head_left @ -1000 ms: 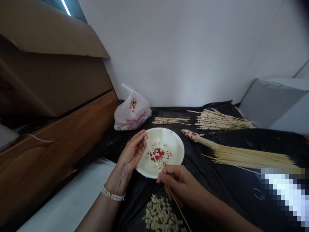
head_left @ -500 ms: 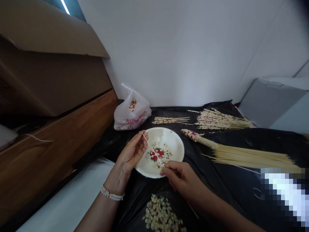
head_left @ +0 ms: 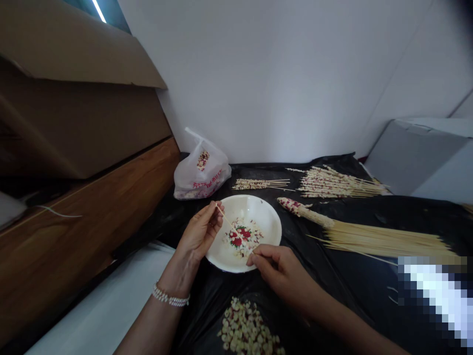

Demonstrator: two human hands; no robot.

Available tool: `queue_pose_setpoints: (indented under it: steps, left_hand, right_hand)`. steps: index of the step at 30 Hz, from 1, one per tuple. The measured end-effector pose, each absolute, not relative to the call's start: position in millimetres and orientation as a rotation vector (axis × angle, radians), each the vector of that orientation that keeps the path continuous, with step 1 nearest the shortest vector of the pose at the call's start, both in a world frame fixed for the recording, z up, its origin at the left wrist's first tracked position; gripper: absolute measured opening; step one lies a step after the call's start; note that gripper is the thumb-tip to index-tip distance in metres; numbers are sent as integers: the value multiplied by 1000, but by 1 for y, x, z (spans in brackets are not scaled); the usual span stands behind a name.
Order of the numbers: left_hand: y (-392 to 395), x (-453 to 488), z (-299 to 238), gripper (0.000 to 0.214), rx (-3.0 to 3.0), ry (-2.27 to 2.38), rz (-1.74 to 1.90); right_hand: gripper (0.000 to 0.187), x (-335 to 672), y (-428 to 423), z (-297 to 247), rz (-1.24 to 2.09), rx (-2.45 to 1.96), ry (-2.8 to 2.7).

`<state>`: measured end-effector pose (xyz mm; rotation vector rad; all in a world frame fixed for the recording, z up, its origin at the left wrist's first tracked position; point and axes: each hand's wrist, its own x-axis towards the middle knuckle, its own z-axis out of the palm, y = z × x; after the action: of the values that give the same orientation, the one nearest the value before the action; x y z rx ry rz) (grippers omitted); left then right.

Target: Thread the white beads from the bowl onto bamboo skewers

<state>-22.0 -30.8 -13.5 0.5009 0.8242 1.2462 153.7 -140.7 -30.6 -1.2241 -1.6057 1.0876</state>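
My left hand [head_left: 199, 231] pinches the far tip of a thin wooden skewer [head_left: 231, 224] at the left rim of a white bowl [head_left: 271, 222]. My right hand [head_left: 275, 268] is closed on the skewer's near part at the bowl's front edge. The skewer slants across the bowl, over small white and red flower buds [head_left: 244, 236] lying inside. A loose heap of the same buds [head_left: 246, 330] lies on the black sheet just in front of my hands.
A white plastic bag [head_left: 202, 172] sits behind the bowl. Threaded skewers [head_left: 332, 183] and a bundle of bare sticks [head_left: 384, 240] lie to the right on the black sheet [head_left: 351, 281]. A wooden ledge and cardboard box [head_left: 74, 123] stand left; a grey box [head_left: 421, 153] right.
My right hand has slid forward along the skewer toward the bowl, so less stick shows behind it. The left hand keeps its pinch and has shifted slightly left.
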Motion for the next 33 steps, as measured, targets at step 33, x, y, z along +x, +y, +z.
queue_pose_setpoints:
  steps: [33]
  left_hand:
    - [-34, -12, -16, 11, 649, 936, 1482]
  right_hand:
    - [26, 151, -141, -32, 1031, -1232, -1626]
